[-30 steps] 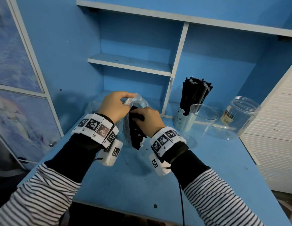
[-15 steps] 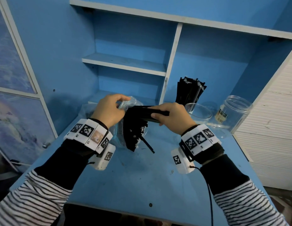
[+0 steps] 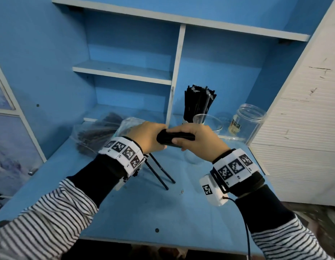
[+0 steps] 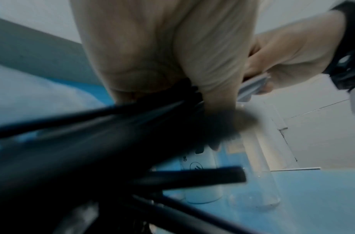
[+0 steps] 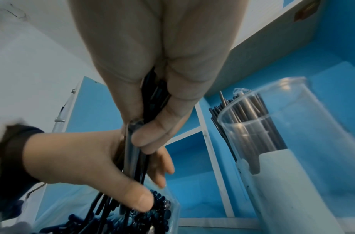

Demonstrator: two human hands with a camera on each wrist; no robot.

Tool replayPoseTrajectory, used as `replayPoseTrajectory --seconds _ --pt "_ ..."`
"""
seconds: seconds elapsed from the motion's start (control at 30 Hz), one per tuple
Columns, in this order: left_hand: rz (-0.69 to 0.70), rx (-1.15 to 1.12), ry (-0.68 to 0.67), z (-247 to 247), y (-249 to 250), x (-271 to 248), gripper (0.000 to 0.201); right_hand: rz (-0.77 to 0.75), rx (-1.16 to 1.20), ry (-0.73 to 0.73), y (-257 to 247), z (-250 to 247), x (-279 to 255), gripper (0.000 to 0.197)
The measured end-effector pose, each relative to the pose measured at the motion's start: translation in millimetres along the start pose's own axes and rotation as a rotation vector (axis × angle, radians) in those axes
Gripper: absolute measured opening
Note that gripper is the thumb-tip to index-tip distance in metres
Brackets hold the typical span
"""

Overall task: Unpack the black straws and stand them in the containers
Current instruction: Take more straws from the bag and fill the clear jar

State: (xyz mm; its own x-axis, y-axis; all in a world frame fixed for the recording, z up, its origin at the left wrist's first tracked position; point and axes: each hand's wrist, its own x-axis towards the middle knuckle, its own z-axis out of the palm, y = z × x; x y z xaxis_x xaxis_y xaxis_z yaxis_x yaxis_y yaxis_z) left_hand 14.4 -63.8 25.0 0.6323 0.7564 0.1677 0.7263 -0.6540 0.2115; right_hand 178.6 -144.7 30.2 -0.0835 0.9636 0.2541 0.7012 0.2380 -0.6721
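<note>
A bundle of black straws (image 3: 175,139) lies level above the desk, gripped by both hands. My left hand (image 3: 147,137) curls round its left end and my right hand (image 3: 195,142) round its right end. Under the left wrist a few straws (image 3: 159,170) splay down toward the desktop. In the right wrist view my right hand's fingers (image 5: 152,131) clamp the straws (image 5: 152,98), and the left hand (image 5: 82,158) holds them lower down. A pale cup full of upright straws (image 3: 198,102) stands at the back, with an empty clear cup (image 3: 208,121) in front of it.
A clear plastic bag (image 3: 99,132) with more straws in it lies at the back left of the blue desk (image 3: 144,212). An empty clear jar (image 3: 245,121) stands at the back right, next to a white panelled wall (image 3: 303,128). Shelves rise behind.
The straw bundle has come out of the bag and now lies level between both hands. My left hand has let go of the bag and taken the bundle.
</note>
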Motion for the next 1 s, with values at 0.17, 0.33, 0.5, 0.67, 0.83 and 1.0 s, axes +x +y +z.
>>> replayPoseTrajectory --seconds 0.17,0.33,0.5,0.67,0.83,1.0 --pt "0.045 -0.056 0.052 0 -9 -4 0.022 0.225 0.039 0.027 10 1 -7 0.064" --pt "0.006 -0.152 0.005 1 -13 -1 0.013 0.403 -0.259 -0.362 21 32 -7 0.084" --pt "0.005 -0.199 -0.039 4 -15 2 0.021 0.359 -0.419 -0.450 21 72 2 0.073" --pt "0.015 -0.160 0.023 -1 -12 -2 0.018 0.297 -0.527 -0.212 21 87 11 0.072" --pt "-0.022 -0.135 0.026 0 -16 -1 0.025 0.319 -0.573 -0.361 29 84 20 0.040" --pt "-0.038 -0.170 0.037 -4 -16 -3 0.023 0.344 -0.345 -0.287 32 72 19 0.016"
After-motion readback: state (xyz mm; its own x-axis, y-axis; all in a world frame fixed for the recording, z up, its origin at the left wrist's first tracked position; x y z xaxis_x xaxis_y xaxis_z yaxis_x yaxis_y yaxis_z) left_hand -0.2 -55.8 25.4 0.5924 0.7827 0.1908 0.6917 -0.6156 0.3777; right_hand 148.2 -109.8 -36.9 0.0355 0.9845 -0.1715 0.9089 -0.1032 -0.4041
